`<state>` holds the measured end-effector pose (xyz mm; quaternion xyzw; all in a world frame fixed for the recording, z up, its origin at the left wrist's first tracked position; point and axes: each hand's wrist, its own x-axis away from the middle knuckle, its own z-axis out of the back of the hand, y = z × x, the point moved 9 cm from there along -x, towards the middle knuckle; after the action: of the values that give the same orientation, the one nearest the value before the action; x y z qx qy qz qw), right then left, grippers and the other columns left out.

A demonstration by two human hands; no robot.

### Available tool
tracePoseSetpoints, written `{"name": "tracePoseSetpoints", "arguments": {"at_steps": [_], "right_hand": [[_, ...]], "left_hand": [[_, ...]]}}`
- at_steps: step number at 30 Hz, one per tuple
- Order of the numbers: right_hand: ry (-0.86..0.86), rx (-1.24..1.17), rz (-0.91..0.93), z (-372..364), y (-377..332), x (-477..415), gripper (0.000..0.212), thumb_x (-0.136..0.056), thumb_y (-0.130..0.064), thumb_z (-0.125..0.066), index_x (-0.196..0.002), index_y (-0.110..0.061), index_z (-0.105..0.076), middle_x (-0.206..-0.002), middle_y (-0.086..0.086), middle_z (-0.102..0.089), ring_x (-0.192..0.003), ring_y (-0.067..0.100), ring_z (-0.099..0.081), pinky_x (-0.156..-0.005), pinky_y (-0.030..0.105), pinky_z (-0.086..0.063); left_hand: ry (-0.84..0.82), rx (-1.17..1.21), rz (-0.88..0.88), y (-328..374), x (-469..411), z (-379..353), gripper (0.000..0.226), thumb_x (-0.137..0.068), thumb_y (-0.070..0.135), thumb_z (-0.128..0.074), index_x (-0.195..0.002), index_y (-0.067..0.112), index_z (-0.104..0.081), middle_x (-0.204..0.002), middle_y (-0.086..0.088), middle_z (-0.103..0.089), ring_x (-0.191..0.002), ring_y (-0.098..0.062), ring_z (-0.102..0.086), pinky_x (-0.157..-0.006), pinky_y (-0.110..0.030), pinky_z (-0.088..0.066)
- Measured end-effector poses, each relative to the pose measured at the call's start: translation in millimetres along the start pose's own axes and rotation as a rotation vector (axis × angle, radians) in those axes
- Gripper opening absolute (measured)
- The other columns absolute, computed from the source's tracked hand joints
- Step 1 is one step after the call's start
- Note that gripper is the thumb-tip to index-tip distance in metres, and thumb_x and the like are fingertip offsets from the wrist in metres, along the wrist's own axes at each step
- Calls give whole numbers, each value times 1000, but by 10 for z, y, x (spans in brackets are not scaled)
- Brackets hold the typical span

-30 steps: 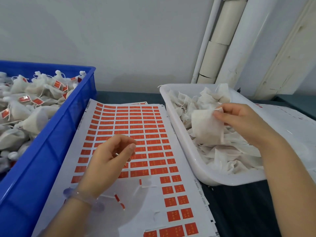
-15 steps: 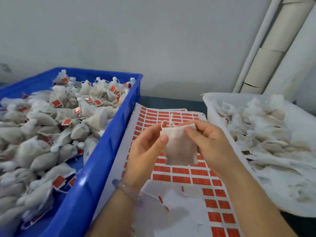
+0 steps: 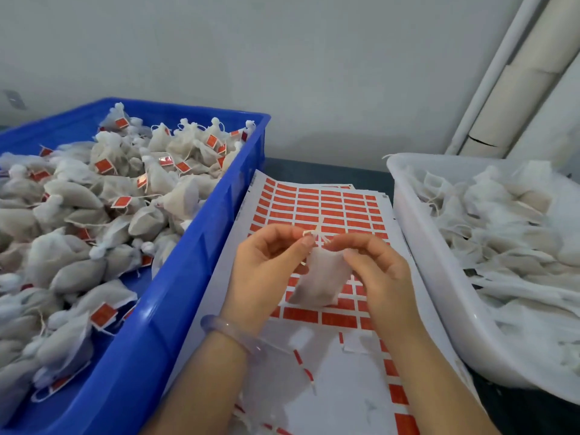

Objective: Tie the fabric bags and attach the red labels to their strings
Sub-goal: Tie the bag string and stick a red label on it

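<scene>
white fabric bag [image 3: 320,277]: hanging mouth up between both hands, over the middle of the label sheet [image 3: 317,208]
string [image 3: 315,232]: sticking up at the bag's mouth
left hand [image 3: 266,268]: thumb and forefinger pinching the string; bracelet [image 3: 226,331] sitting on the wrist
right hand [image 3: 376,271]: fingertips pinching the string at the bag's top, nearly meeting the left
blue crate [image 3: 188,277]: sitting at the left edge of the table [image 3: 329,174], holding tied bags [image 3: 78,196]
white tub [image 3: 439,277]: sitting at the right edge, holding loose bags [image 3: 502,230]

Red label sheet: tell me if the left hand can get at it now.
Probably yes: the label sheet lies bare under the left hand, but that hand pinches the string of the fabric bag and must release it.
</scene>
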<state>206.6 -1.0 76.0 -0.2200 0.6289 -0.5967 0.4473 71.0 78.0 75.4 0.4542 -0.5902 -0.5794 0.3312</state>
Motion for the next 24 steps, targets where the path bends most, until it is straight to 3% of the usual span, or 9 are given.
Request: {"name": "tracePoseSetpoints", "arguments": {"at_steps": [2,4,8,12,16,18,21,24], "right_hand": [[-6,126,59,-57,-67,36,23,-73,-55,-58,-86,-37,-61,-89,-33,-62,-94,-9,-57,-68,2,-45],[6,241,83,-107,-82,57,32,-62,-67,-55,-85,-45,-58,-86,-37,-60,-93,-11,-55,-68,0,-45],[17,236,149,-168,-147,93,16,-69,-56,-57,-82,-48,-57,-82,-42,-58,-91,-13,-56,-69,-1,-42],[34,202,187,-154,-171,127,12,-74,-53,-58,-85,-47,-58,-84,-41,-60,-93,-11,-57,-73,-1,-41],[27,174,193,-134,-207,135,23,-72,-59,-59,-91,-46,-59,-93,-36,-62,-96,-8,-58,-76,2,-43],[-16,120,191,-136,-203,139,23,-75,-53,-63,-96,-44,-59,-96,-33,-63,-97,-5,-59,-75,3,-45],[-180,-58,109,-240,-127,167,17,-81,-47,-58,-94,-40,-66,-98,-19,-67,-100,6,-62,-81,15,-51],[-201,-293,-51,-226,-48,147,38,-71,-63,-55,-91,-34,-71,-100,-6,-70,-104,18,-63,-92,33,-51]], "left_hand": [[-31,21,-3,4,21,-36,4,-81,20,-66,-83,18,-69,-71,7,-70,-67,-10,-68,-57,-14,-51],[-68,32,-2,-11,46,-86,3,-83,17,-65,-83,16,-68,-72,5,-70,-67,-11,-69,-57,-15,-52],[-117,117,36,-53,66,-146,8,-86,9,-61,-81,12,-66,-73,-1,-70,-66,-14,-68,-60,-20,-54],[-126,185,66,-48,74,-154,10,-86,9,-59,-78,11,-65,-71,-2,-69,-64,-14,-67,-59,-21,-53],[-151,72,-50,66,90,-179,10,-87,6,-59,-80,11,-65,-71,0,-70,-67,-13,-67,-59,-16,-52],[-187,0,-140,160,112,-211,9,-87,7,-60,-82,11,-65,-74,0,-70,-72,-14,-68,-62,-17,-52],[-229,-117,-246,240,159,-232,6,-85,16,-61,-84,13,-67,-77,1,-69,-77,-20,-67,-68,-24,-56],[-211,-218,-269,211,160,-219,14,-87,9,-62,-82,21,-67,-75,6,-68,-75,-19,-66,-69,-26,-57]]}}
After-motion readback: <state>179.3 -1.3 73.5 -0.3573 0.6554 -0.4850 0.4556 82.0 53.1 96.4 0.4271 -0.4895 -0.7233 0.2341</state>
